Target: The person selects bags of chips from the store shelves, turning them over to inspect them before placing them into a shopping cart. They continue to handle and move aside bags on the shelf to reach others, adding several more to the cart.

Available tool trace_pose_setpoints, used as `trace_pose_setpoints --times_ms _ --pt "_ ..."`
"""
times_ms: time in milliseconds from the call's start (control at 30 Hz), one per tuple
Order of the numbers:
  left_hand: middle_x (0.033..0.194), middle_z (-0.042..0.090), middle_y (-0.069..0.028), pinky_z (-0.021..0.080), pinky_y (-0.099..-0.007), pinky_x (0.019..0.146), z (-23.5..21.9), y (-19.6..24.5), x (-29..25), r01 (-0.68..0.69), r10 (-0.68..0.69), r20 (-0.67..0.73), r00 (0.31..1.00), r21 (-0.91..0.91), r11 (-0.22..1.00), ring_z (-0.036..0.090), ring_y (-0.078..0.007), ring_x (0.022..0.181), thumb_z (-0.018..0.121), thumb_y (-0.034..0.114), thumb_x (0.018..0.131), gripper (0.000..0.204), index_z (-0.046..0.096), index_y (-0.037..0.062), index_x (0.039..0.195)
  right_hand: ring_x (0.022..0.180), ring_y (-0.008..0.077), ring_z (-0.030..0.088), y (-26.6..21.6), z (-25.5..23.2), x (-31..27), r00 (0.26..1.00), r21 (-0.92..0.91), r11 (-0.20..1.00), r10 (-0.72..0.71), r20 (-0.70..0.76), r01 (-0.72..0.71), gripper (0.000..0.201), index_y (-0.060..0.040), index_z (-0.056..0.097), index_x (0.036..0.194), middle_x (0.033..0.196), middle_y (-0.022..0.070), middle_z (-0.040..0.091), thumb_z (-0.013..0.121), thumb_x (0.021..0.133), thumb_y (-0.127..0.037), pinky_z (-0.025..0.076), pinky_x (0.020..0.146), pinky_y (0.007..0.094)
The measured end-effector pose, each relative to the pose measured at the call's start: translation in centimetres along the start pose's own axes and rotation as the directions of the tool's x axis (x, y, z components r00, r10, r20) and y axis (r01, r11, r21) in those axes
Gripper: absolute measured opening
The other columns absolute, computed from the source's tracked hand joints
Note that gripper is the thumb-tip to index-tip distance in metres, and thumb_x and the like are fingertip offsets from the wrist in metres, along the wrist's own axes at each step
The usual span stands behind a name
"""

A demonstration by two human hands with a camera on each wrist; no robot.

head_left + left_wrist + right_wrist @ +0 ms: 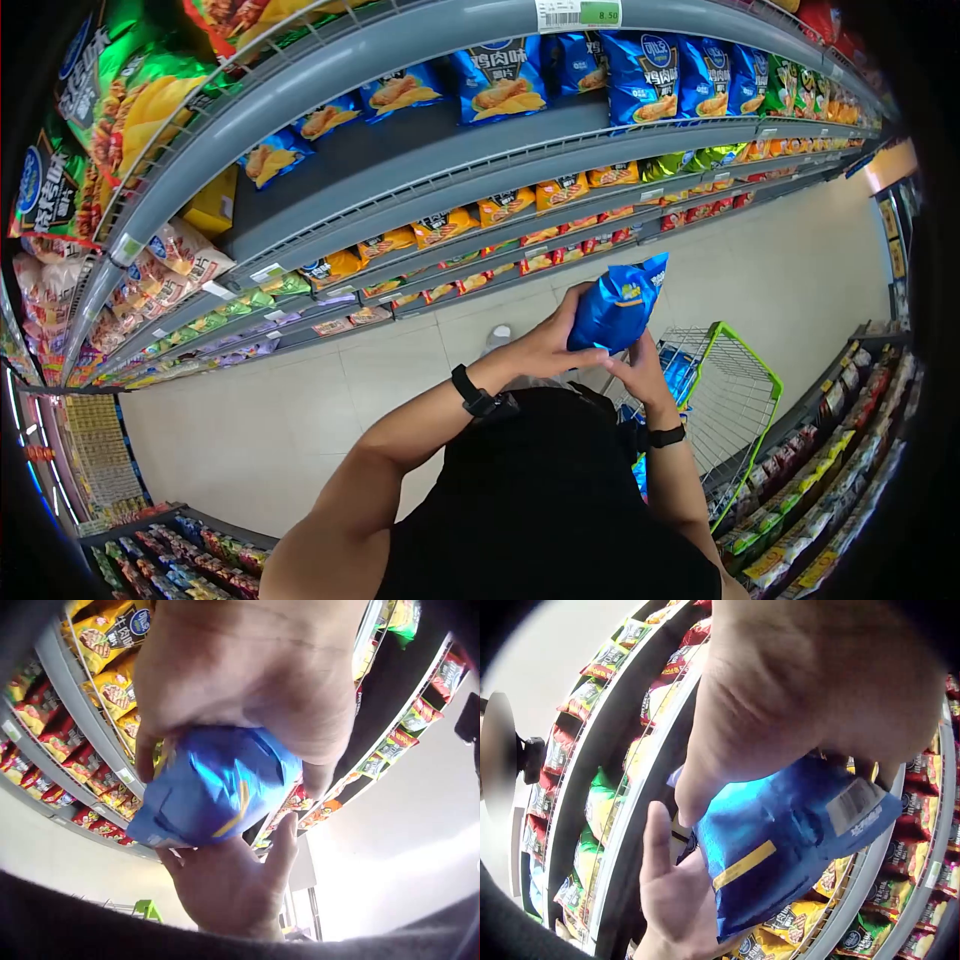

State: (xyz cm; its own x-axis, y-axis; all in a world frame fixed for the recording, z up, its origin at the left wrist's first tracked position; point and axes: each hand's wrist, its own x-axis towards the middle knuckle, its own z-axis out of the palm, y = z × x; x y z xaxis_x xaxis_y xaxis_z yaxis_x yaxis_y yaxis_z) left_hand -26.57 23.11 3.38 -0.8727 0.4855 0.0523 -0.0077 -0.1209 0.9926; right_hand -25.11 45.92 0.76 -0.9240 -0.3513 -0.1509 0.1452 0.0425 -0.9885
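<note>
A blue bag of chips [612, 308] is held up in front of the person's chest, between both hands. The left hand [553, 338] grips it from the left side, thumb along its lower edge. On the opposite side the right hand [643, 377] holds the lower right part, its thumb near the left thumb. In the left wrist view, the bag [225, 784] lies under the left hand [247, 675], with the right hand [229, 889] beneath. A white label and a yellow strip show on the bag [795, 832] in the right wrist view.
Shelves [370, 190] of chip bags curve across the front; blue bags [500, 80] stand on an upper level. A wire shopping cart [735, 400] with green edges, holding blue bags, stands at the person's right. Lower racks [830, 470] line the right side. Pale floor tiles [400, 370] lie below.
</note>
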Motion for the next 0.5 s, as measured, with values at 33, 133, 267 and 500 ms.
trace_pose_setpoints --times_ms 33,133,267,500 --pt "0.146 0.038 -0.0175 0.039 -0.0385 0.108 -0.1 0.0 0.1 -0.013 0.015 0.056 0.998 -0.038 0.999 0.04 -0.0248 0.136 0.073 0.024 0.091 0.086 0.016 0.0001 0.151 0.131 0.0228 0.047 -0.4 0.1 0.2 1.0 0.012 1.0 0.0 -0.019 0.0 0.089 -0.0014 0.037 0.145 0.138 0.0116 0.05 0.085 0.076 -0.031 0.036 0.111 0.0403" --pt "0.146 0.037 -0.0165 0.04 -0.0402 0.106 -1.0 0.6 0.5 -0.066 0.066 0.108 0.992 -0.001 0.998 0.04 -0.0257 0.135 0.068 0.027 0.095 0.076 0.021 0.0013 0.148 0.125 0.0212 0.051 0.6 0.1 0.1 0.995 0.072 0.997 0.047 -0.088 -0.041 0.083 -0.0004 0.041 0.142 0.132 0.0113 0.055 0.084 0.078 -0.031 0.04 0.108 0.0386" --pt "0.135 0.044 -0.0158 0.05 -0.0399 0.092 -3.7 -1.7 1.2 0.131 -0.128 0.064 0.99 -0.037 0.991 0.047 -0.0259 0.126 0.072 0.037 0.092 0.072 0.028 0.0091 0.143 0.115 0.0197 0.056 0.3 0.2 0.1 0.988 -0.001 0.994 0.108 -0.111 -0.109 0.077 0.0026 0.045 0.139 0.127 0.01 0.06 0.081 0.082 -0.034 0.044 0.104 0.0377" --pt "0.157 0.026 -0.0197 0.022 -0.0409 0.12 -6.3 -1.1 3.8 0.101 -0.053 0.234 0.971 -0.2 0.974 0.022 -0.0269 0.147 0.072 0.047 0.089 0.101 0.013 -0.0031 0.154 0.121 0.0208 0.052 -1.0 1.4 3.1 0.996 0.007 0.997 0.076 0.053 -0.077 0.079 0.0032 0.041 0.142 0.135 0.0127 0.056 0.079 0.084 -0.035 0.04 0.107 0.0361"
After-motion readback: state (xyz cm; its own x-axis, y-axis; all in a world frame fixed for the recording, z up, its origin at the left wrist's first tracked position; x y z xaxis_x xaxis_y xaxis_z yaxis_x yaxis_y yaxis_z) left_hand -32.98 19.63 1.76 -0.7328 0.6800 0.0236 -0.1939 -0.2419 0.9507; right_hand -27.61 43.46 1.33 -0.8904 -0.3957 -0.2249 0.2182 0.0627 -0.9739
